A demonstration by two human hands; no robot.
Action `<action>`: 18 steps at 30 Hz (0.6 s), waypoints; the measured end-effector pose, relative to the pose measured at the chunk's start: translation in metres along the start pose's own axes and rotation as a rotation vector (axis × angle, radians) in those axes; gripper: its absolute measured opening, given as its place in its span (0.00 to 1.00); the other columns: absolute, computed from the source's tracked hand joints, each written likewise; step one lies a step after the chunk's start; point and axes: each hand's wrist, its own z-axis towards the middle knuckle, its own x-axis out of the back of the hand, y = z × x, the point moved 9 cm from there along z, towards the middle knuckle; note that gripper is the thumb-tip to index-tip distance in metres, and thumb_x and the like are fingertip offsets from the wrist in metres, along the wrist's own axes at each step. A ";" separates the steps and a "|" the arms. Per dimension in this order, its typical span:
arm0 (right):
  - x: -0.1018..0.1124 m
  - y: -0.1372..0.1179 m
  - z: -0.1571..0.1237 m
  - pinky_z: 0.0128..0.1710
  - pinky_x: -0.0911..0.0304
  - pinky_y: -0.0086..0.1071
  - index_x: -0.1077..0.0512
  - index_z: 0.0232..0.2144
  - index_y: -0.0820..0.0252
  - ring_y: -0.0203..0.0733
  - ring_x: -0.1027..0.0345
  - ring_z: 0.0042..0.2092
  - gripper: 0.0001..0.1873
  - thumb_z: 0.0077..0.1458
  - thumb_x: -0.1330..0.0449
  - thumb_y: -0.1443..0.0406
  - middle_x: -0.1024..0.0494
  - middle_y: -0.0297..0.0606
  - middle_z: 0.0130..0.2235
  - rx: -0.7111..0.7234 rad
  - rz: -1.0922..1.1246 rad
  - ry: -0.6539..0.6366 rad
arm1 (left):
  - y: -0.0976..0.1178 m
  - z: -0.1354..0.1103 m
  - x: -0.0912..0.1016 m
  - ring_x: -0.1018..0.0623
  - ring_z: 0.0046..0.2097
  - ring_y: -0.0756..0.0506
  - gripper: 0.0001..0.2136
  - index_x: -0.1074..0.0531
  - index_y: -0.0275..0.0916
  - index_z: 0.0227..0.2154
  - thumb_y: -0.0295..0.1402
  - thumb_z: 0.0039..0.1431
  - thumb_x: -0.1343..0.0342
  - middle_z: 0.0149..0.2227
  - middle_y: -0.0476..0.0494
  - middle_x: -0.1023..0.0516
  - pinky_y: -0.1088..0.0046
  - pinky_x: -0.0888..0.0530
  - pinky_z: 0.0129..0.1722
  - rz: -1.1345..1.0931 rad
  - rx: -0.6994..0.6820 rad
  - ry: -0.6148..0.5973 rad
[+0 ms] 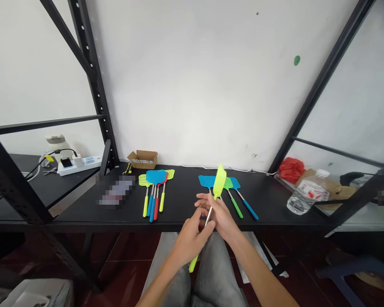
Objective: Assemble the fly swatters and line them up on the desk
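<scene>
A yellow-green fly swatter is held up slantwise over the table's front edge, its head at the top and its handle end below. My left hand pinches its metal shaft between thumb and fingers. Higher up, near the head, my right hand closes around the same shaft. Behind my right hand lie blue and green fly swatters, among them one with a green handle and one with a blue handle. To the left, a group of several blue, red and yellow-green fly swatters lies side by side and partly overlapping.
On the black table stand an open cardboard box and a blurred-out object. A power strip is at left. A large water bottle and a red plastic bag are at right. Black metal posts flank the table.
</scene>
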 end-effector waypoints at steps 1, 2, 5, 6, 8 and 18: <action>-0.008 0.003 -0.004 0.33 0.35 0.31 0.22 0.41 0.61 0.38 0.30 0.33 0.23 0.56 0.39 0.48 0.20 0.43 0.35 -0.014 0.001 -0.049 | -0.001 0.001 0.001 0.35 0.24 0.50 0.12 0.35 0.40 0.43 0.42 0.65 0.54 0.22 0.55 0.34 0.76 0.40 0.26 -0.042 -0.001 0.026; -0.015 0.006 -0.007 0.36 0.35 0.33 0.22 0.42 0.61 0.39 0.29 0.34 0.23 0.57 0.40 0.48 0.20 0.43 0.36 -0.032 0.027 -0.094 | -0.001 0.003 0.002 0.36 0.23 0.51 0.12 0.35 0.40 0.40 0.43 0.66 0.54 0.21 0.55 0.35 0.76 0.40 0.25 -0.084 -0.003 0.047; -0.023 0.009 -0.012 0.42 0.35 0.35 0.22 0.44 0.60 0.42 0.29 0.39 0.22 0.58 0.41 0.50 0.21 0.43 0.39 -0.050 0.151 -0.152 | -0.003 0.005 0.002 0.39 0.21 0.53 0.14 0.36 0.39 0.33 0.44 0.66 0.56 0.18 0.56 0.38 0.78 0.41 0.23 -0.223 0.009 0.057; -0.023 0.009 -0.012 0.43 0.36 0.35 0.22 0.44 0.60 0.42 0.29 0.40 0.21 0.58 0.40 0.51 0.21 0.43 0.40 -0.041 0.175 -0.160 | -0.004 0.005 0.002 0.40 0.20 0.53 0.14 0.37 0.40 0.32 0.45 0.67 0.57 0.17 0.56 0.38 0.78 0.41 0.22 -0.272 0.019 0.057; -0.023 0.009 -0.012 0.45 0.36 0.35 0.22 0.44 0.59 0.40 0.30 0.39 0.19 0.58 0.40 0.53 0.21 0.42 0.41 -0.018 0.191 -0.178 | -0.007 0.006 0.003 0.40 0.19 0.53 0.16 0.37 0.39 0.31 0.45 0.67 0.59 0.16 0.56 0.38 0.78 0.40 0.22 -0.348 0.039 0.072; 0.002 0.016 -0.011 0.32 0.34 0.32 0.20 0.34 0.60 0.41 0.30 0.34 0.18 0.49 0.32 0.52 0.21 0.42 0.34 0.079 -0.046 0.068 | -0.007 0.004 0.015 0.39 0.21 0.52 0.15 0.37 0.39 0.27 0.42 0.67 0.58 0.18 0.55 0.38 0.77 0.44 0.23 -0.110 0.015 0.201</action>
